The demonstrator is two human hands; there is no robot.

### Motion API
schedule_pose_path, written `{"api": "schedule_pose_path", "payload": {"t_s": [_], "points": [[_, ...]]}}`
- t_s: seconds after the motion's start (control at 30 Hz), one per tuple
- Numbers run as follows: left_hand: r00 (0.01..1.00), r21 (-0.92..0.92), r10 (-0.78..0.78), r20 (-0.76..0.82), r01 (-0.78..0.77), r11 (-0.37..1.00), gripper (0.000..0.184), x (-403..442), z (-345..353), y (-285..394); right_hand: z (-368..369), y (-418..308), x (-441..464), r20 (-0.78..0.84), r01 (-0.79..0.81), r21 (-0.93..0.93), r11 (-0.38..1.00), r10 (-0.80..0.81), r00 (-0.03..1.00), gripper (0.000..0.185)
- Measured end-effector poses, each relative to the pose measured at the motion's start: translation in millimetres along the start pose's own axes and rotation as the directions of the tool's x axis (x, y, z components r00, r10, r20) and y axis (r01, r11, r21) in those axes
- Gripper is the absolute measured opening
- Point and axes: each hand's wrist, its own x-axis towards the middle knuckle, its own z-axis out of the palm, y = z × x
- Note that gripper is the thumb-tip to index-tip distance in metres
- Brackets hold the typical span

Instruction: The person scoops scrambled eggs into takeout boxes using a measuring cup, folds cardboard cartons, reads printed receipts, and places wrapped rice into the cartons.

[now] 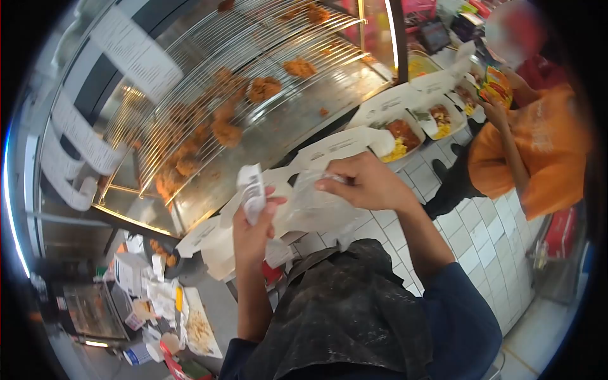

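In front of my apron, my left hand (255, 231) is closed around a small white packet (252, 190) with dark print, held upright. My right hand (370, 180) pinches the edge of a clear plastic bag (313, 206), which hangs between both hands. Whether the fingers of my left hand also touch the bag, I cannot tell. Behind the bag, white takeaway boxes (339, 144) stand in a row with their lids up. One open box (400, 138) at the right of the bag contains yellow and reddish-brown food.
A lit display case (272, 120) with wire racks holds fried chicken (264, 88). Paper slips (136, 54) hang on it. At right stands a person in an orange shirt (529, 149), holding a colourful packet (496, 87). A cluttered counter (212, 294) lies at lower left.
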Motion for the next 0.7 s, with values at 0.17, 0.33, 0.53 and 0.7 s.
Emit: {"api": "schedule_pose_path", "payload": {"t_s": [0.17,0.33,0.53,0.7], "points": [[0.983,0.195,0.071,0.171,-0.105,0.975,0.038,3.4,14.4,8.5,-7.4,-4.1,1.2,0.14,-0.101,-0.001,0.995,0.1,0.985,0.03],[0.967,0.09,-0.124,0.224,0.106,0.99,0.029,5.4,7.8,-8.3,-3.8,-6.4,-1.3,0.125,-0.226,-0.035,0.973,0.229,0.965,0.021],[0.982,-0.19,-0.143,0.124,0.165,0.968,0.018,-5.4,19.2,-24.6,29.6,-16.8,-12.7,-0.404,-0.05,-0.647,0.761,-0.287,0.868,0.025],[0.995,-0.178,-0.098,-0.012,0.095,0.979,0.017,-11.6,25.1,-33.9,53.9,-30.2,-47.3,-0.388,-0.192,-0.194,0.962,0.104,0.916,0.035]]}}
